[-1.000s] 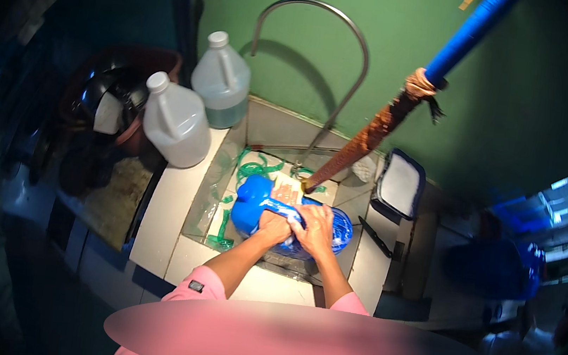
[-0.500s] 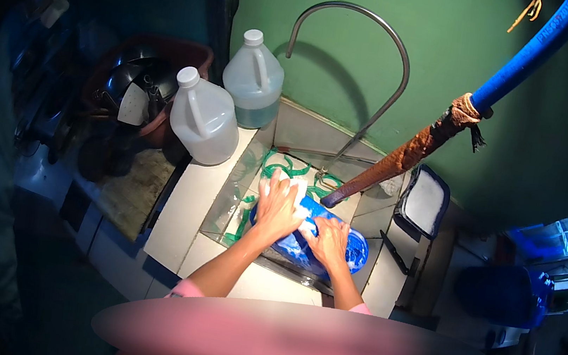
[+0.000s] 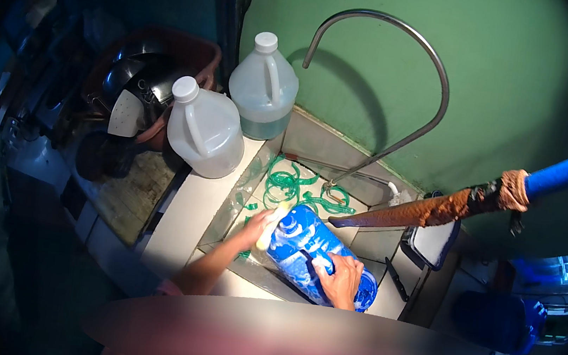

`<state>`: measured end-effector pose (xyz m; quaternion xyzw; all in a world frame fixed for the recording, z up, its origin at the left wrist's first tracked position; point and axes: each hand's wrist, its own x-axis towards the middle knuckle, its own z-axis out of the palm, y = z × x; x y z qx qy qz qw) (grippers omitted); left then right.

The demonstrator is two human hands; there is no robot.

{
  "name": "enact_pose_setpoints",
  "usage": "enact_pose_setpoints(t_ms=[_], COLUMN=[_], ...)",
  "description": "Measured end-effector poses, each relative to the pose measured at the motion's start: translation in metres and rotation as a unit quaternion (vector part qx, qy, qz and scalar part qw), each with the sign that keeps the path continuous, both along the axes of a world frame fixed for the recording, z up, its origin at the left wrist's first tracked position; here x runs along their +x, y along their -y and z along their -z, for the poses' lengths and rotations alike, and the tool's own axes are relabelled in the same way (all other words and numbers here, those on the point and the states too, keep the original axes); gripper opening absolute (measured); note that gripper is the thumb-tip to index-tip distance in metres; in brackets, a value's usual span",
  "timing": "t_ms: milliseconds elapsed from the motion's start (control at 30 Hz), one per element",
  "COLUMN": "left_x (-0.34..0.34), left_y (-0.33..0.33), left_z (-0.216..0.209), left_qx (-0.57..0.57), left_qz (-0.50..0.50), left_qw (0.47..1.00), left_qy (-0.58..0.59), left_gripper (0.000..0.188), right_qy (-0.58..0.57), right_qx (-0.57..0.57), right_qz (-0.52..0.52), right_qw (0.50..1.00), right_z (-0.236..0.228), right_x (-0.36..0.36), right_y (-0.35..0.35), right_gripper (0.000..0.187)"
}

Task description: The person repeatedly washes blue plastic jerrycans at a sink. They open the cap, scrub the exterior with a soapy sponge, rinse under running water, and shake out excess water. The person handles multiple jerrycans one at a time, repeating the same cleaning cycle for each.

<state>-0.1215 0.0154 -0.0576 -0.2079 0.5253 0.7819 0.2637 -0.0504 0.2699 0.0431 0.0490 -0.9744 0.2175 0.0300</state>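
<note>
A blue plastic jug streaked with white suds lies tilted over the tiled basin, its cap end pointing up and left. My right hand is closed around its handle, near the base end. At the jug's cap end, my left hand holds a pale yellow-white sponge against or very near the jug's side; its fingers are partly hidden behind the sponge. Loose green plastic tubing lies coiled on the basin floor just beyond the jug.
Two translucent jugs, one nearer and one farther, stand on the left ledge. A curved metal faucet arches overhead. A rusty-wrapped pipe slants in from the right. A black knife and soap tub sit right.
My left hand, with the sponge, has moved from on top of the jug to its left side. The jug has turned, showing its cap, and my right hand now grips its handle.
</note>
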Motion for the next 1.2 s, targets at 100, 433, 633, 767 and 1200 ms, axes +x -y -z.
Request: enact_pose_setpoints(t_ms=[100, 433, 633, 767, 1200], left_x=[-0.069, -0.068, 0.009, 0.043, -0.021], left_y=[-0.015, -0.035, -0.026, -0.085, -0.097], left_z=[-0.013, 0.230, 0.214, 0.094, -0.084], left_qx=[-0.072, -0.034, -0.005, 0.125, -0.385], left_qz=[0.217, 0.156, -0.063, -0.230, 0.295], left_qw=[0.872, 0.984, 0.947, 0.935, 0.612], left_qy=[-0.434, 0.076, 0.316, 0.241, -0.624], left_gripper=[0.038, 0.050, 0.097, 0.080, 0.041], right_qy=[-0.002, 0.029, 0.001, 0.021, -0.086], right_qx=[-0.016, -0.005, -0.012, -0.028, 0.061], right_qz=[-0.001, -0.006, 0.059, 0.116, -0.001], right_qw=[1.000, 1.000, 0.998, 0.993, 0.994], right_z=[-0.002, 0.004, 0.004, -0.006, -0.017], right_x=[-0.002, -0.009, -0.022, -0.026, 0.027], right_y=[0.001, 0.000, 0.004, 0.013, -0.069], right_gripper=[0.045, 0.043, 0.040, 0.044, 0.035])
